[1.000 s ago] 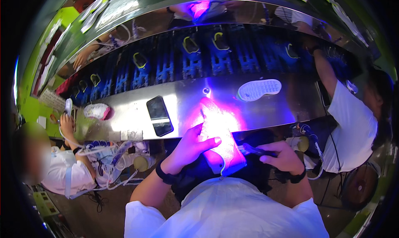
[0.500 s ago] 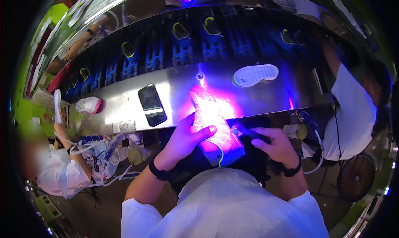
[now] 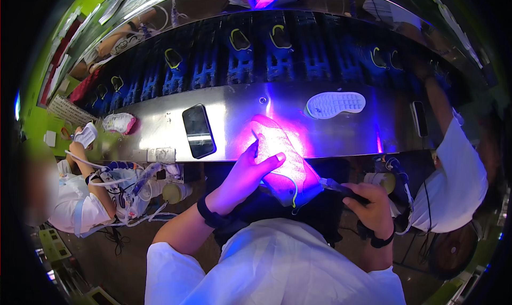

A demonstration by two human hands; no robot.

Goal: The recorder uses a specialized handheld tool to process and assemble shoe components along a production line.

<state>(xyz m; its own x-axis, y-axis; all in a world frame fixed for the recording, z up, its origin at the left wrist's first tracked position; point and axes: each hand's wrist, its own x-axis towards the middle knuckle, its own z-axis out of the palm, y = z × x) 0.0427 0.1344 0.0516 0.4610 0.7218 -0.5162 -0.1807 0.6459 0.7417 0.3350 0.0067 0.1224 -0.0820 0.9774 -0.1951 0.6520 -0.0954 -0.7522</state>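
Note:
My left hand (image 3: 246, 176) is closed on the left side of a shoe upper (image 3: 284, 163), its thumb lying across the top. The upper is tilted over the table's near edge, brightly lit pink and purple, with a yellow-green trim at its near end. My right hand (image 3: 372, 205) grips a slim dark-handled brush (image 3: 349, 190); its pale tip meets the right side of the upper near the heel. A white shoe sole (image 3: 336, 105) lies on the metal table (image 3: 234, 99) beyond the upper, to the right.
A dark phone (image 3: 198, 131) lies left of the upper, another phone (image 3: 420, 118) far right. Behind the table, a dark rack (image 3: 202, 70) carries several shoe uppers. Co-workers sit at left (image 3: 80, 198) and right (image 3: 453, 171). Hoses and pots (image 3: 173, 193) hang below the table edge.
My right hand has moved right and down, bringing the brush tip to the upper's heel side. The upper has turned slightly in my left hand. The whole view has shifted a little.

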